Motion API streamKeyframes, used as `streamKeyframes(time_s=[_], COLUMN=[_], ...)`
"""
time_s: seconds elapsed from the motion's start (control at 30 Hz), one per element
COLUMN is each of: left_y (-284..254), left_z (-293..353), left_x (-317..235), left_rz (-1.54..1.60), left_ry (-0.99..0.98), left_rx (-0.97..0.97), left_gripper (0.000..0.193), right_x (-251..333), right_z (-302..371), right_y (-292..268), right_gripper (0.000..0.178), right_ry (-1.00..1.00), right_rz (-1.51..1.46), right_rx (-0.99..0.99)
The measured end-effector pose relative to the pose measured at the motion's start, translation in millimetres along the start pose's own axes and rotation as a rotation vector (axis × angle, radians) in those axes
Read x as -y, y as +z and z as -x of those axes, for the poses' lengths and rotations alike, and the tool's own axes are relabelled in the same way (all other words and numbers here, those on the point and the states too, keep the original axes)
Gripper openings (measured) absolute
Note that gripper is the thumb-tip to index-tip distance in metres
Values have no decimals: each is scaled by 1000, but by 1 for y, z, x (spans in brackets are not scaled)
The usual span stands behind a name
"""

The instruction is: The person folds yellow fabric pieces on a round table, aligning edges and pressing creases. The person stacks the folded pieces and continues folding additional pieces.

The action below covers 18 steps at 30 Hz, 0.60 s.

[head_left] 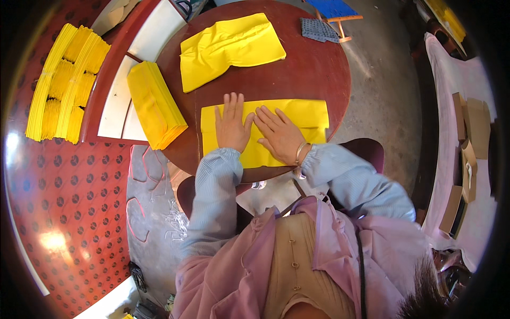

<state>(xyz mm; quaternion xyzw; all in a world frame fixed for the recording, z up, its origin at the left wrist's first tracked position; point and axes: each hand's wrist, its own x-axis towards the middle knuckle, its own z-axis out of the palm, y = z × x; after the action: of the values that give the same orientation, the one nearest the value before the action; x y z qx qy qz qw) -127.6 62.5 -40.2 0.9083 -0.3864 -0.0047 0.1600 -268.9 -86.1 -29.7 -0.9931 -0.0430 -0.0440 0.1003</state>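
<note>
A yellow folded sheet [311, 112], paper or cloth I cannot tell, lies flat near the front edge of a round brown-red table [313, 69]. Pressed flat on its left half is my left hand [232, 127], fingers stretched away from me. My right hand [280, 133], with a bangle at the wrist, rests on the sheet's middle, fingers spread and angled to the left. The hands are close together, and neither grips anything. Behind them lies a larger, wrinkled yellow piece [231, 47]. A thick stack of folded yellow pieces [154, 103] sits at the table's left edge.
Left of the table, bundled yellow stacks [66, 82] lie on a red patterned surface [74, 202]. A stool with a blue seat [333, 8] stands at the far right beside a grey knitted-looking pad [319, 30]. Open cardboard boxes [473, 127] lie on a pale-covered surface at right.
</note>
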Motion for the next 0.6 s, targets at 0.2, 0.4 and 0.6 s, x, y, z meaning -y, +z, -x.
streamKeyframes(time_s=[0.2,0.4,0.6], left_y=[13,15,16], left_z=[11,13,14], left_x=[-18,-26,-18], left_rz=[-164,-196,-185], left_ry=[-197,-245,-192], left_rx=[-17,-22,-62], left_gripper=[85,87,87], right_x=[-61,-19,-59], right_z=[25,9,36], right_y=[-19,-1,13], right_gripper=[73,76,75], right_ry=[83,80,266], right_rz=[98,62,120], right_rx=[-2,-89,-129])
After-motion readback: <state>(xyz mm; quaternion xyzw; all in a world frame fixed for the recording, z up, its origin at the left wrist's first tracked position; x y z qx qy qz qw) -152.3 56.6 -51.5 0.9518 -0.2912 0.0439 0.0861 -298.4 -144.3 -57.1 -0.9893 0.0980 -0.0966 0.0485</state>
